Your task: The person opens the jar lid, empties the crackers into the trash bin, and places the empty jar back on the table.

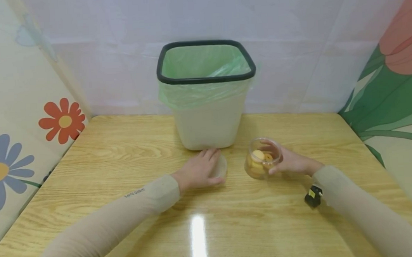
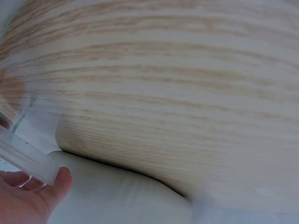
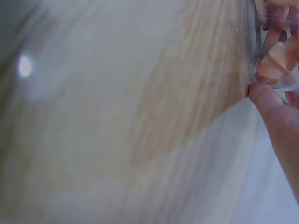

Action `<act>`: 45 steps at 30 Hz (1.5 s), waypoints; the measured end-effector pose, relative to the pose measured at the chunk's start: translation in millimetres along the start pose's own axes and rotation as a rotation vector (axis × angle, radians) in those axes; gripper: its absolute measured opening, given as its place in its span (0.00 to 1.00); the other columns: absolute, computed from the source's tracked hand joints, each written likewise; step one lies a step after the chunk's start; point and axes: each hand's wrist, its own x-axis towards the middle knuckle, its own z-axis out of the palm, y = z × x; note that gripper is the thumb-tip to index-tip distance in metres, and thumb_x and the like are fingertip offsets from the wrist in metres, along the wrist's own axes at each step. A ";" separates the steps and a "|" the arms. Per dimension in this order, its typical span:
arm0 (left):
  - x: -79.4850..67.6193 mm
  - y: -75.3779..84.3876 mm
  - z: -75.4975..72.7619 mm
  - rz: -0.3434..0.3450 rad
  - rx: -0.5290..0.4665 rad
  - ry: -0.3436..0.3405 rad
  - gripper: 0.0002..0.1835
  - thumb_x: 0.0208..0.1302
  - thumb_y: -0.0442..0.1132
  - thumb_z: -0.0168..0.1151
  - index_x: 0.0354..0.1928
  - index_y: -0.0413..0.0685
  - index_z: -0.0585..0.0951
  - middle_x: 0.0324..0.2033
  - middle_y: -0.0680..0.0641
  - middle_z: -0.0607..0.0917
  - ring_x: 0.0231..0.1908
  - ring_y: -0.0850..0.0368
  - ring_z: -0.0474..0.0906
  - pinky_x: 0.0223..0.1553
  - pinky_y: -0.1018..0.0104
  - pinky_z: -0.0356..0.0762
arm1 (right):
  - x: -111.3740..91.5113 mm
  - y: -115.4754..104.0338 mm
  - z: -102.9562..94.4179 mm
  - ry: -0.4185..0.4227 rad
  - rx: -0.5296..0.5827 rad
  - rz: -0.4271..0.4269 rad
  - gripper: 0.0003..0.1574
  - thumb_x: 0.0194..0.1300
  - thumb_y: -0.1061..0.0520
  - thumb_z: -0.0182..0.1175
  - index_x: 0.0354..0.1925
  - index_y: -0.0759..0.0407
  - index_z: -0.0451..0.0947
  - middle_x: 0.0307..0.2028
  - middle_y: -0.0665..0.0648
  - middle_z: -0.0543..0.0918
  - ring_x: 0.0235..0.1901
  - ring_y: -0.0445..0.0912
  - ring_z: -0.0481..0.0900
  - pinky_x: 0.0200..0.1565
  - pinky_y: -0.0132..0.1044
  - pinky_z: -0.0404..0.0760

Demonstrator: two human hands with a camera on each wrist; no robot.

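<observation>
My left hand point(image 1: 199, 169) holds a round translucent lid point(image 1: 221, 167) just in front of the bin. In the left wrist view the thumb and fingers of that hand point(image 2: 35, 198) pinch the edge of the lid point(image 2: 28, 156). To the right, my right hand point(image 1: 291, 163) grips a clear round jar point(image 1: 253, 172) around its side. Yellowish round biscuits point(image 1: 258, 156) lie inside the jar, whose top is uncovered. The right wrist view shows the thumb of my right hand point(image 3: 280, 121) against the jar wall, with pieces of the contents point(image 3: 273, 65) behind it.
A white bin point(image 1: 207, 124) with a black rim and a green bag point(image 1: 197, 94) stands at the back of the wooden table point(image 1: 130, 155). A small black device point(image 1: 313, 196) hangs at the right cuff. Flower-patterned walls point(image 1: 12, 103) flank the table.
</observation>
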 end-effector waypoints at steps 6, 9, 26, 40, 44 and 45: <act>-0.2 -1.4 -0.7 0.027 -0.004 -0.022 0.51 0.68 0.65 0.58 0.75 0.29 0.57 0.72 0.30 0.61 0.72 0.35 0.58 0.73 0.46 0.58 | 0.1 -0.9 -0.1 -0.001 0.002 0.003 0.65 0.58 0.65 0.71 0.75 0.72 0.35 0.72 0.84 0.47 0.70 0.78 0.46 0.66 0.71 0.55; 0.8 -2.5 0.2 0.048 0.015 -0.014 0.51 0.67 0.66 0.58 0.74 0.30 0.57 0.71 0.31 0.62 0.71 0.36 0.60 0.73 0.46 0.59 | 0.2 -0.3 -0.3 0.000 -0.001 0.000 0.65 0.58 0.66 0.71 0.75 0.73 0.35 0.71 0.84 0.48 0.70 0.78 0.47 0.66 0.70 0.56; 4.0 -6.3 5.8 0.095 0.088 -0.026 0.51 0.67 0.67 0.57 0.74 0.31 0.59 0.70 0.32 0.65 0.70 0.37 0.62 0.72 0.48 0.61 | -1.3 -4.2 1.7 0.003 -0.004 0.016 0.65 0.60 0.62 0.72 0.75 0.71 0.35 0.72 0.83 0.48 0.71 0.78 0.46 0.66 0.72 0.54; 5.3 -13.5 8.0 0.132 0.039 -0.040 0.50 0.67 0.64 0.60 0.74 0.32 0.59 0.70 0.32 0.64 0.71 0.36 0.62 0.72 0.47 0.60 | -2.3 -2.4 2.3 0.011 0.004 0.017 0.65 0.58 0.63 0.72 0.76 0.70 0.36 0.72 0.83 0.48 0.71 0.78 0.48 0.65 0.73 0.56; 3.5 -14.3 7.5 0.129 0.068 -0.089 0.50 0.68 0.66 0.56 0.76 0.33 0.57 0.72 0.33 0.62 0.72 0.36 0.60 0.73 0.48 0.59 | -1.9 -2.4 2.6 0.010 -0.003 0.013 0.65 0.58 0.64 0.71 0.75 0.71 0.36 0.72 0.83 0.49 0.70 0.77 0.48 0.65 0.72 0.56; 3.5 -14.1 7.7 0.129 0.078 -0.099 0.50 0.68 0.66 0.56 0.76 0.33 0.57 0.72 0.33 0.62 0.72 0.36 0.60 0.73 0.48 0.59 | -1.6 -2.0 2.6 0.010 -0.007 0.014 0.65 0.58 0.63 0.71 0.75 0.71 0.36 0.72 0.83 0.49 0.70 0.77 0.48 0.65 0.72 0.56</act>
